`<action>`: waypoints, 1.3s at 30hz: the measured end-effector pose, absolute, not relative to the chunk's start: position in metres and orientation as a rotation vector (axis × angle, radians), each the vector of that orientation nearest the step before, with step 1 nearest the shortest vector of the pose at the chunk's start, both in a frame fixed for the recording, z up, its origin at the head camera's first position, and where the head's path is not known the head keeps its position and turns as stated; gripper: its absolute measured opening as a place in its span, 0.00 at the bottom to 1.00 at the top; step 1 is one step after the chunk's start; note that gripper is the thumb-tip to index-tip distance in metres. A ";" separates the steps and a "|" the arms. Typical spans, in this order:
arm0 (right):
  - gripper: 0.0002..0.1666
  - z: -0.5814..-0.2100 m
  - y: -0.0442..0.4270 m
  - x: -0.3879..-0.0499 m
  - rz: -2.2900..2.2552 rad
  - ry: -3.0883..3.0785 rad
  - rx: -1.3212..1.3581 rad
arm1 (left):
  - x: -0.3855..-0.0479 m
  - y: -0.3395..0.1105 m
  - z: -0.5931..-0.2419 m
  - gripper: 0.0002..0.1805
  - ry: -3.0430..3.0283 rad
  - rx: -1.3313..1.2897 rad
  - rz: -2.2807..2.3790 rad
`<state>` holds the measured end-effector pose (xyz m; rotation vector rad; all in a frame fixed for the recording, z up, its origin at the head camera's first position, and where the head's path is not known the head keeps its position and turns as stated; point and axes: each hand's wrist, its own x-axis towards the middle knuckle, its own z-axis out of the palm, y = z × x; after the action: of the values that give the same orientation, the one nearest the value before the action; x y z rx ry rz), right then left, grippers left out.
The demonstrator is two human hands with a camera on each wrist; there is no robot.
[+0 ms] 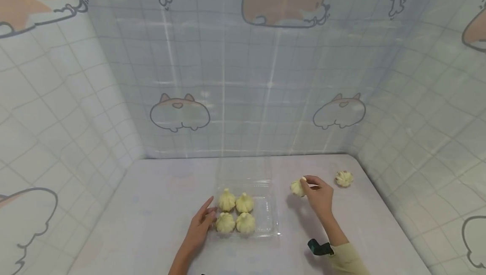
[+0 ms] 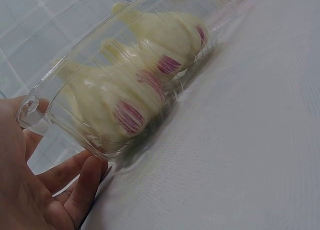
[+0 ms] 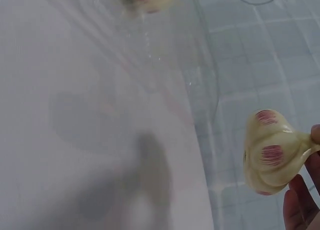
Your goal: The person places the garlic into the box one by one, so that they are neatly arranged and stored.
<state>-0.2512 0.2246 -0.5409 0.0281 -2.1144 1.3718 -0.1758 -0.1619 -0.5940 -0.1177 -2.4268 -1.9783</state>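
Right hand [image 1: 320, 195] pinches a garlic bulb [image 1: 296, 188] by its stem, raised right of the clear container [image 1: 264, 217]; stem grip probably keeps the body unobstructed. Bulb's stem points into the fingers, away from the container, base towards it, long axis tilted. Left hand [image 1: 199, 224], fingers loosely extended, touches container's left side, apparently steadying it. Four bulbs [image 1: 245, 223] fill container's left part; loose bulb [image 1: 344, 179] lies farther right of it.

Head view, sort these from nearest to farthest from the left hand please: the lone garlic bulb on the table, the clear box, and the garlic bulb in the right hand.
1. Clear box: right up against the left hand, on its right.
2. Held garlic bulb: right of the box, in the right hand.
3. Lone garlic bulb: farthest right, beyond the right hand.
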 end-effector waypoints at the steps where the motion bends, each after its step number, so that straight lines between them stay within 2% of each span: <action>1: 0.06 -0.540 0.222 -0.250 1.374 -2.113 0.032 | -0.174 -0.161 -0.590 0.29 -2.425 -0.123 -1.984; 6: 0.06 -0.533 0.211 -0.242 1.413 -2.098 0.067 | -0.166 -0.157 -0.569 0.28 -2.424 -0.150 -1.990; 14: 0.08 -0.529 0.193 -0.229 1.360 -2.106 0.180 | -0.165 -0.158 -0.565 0.28 -2.412 -0.138 -2.007; 26: 0.08 -0.527 0.171 -0.213 1.288 -2.116 0.345 | -0.179 -0.163 -0.602 0.29 -2.438 -0.121 -1.970; 35: 0.11 -0.531 0.158 -0.202 1.332 -2.080 0.389 | -0.166 -0.157 -0.568 0.28 -2.432 -0.150 -1.993; 39: 0.12 -0.533 0.152 -0.200 1.354 -2.053 0.417 | -0.164 -0.156 -0.565 0.29 -2.435 -0.139 -1.996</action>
<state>-0.1995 0.1524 -0.5335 0.4169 -2.0534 1.3542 -0.1640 -0.1563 -0.5649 -0.1393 -2.4345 -1.9965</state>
